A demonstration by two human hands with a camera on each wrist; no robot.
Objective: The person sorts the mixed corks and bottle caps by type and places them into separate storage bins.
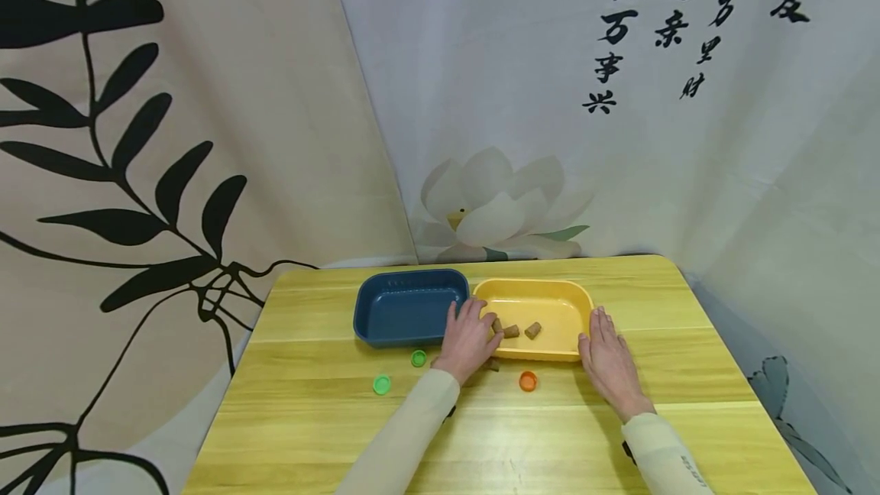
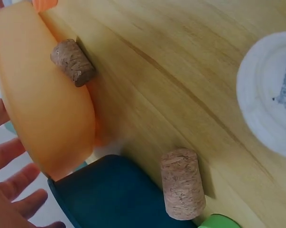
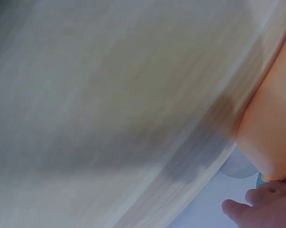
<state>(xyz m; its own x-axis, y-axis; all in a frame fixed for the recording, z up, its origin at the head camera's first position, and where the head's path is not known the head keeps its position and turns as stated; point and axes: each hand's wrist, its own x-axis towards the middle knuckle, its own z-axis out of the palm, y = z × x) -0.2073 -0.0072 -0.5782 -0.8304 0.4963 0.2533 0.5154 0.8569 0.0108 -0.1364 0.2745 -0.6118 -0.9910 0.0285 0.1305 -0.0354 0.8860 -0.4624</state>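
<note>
The yellow tray holds several corks, one of them near its middle. My left hand is at the tray's left edge, fingers spread and slightly bent; in the left wrist view the hand shows beside the tray's outer wall. My right hand lies with extended fingers along the tray's right edge, and in the right wrist view its fingers touch the rim. On the table in front of the tray are corks, two seen in the left wrist view, one brown and one lighter.
A dark blue tray stands left of the yellow one. Two green caps and an orange cap lie on the wooden table in front of the trays. In the left wrist view a round white object appears at the right edge.
</note>
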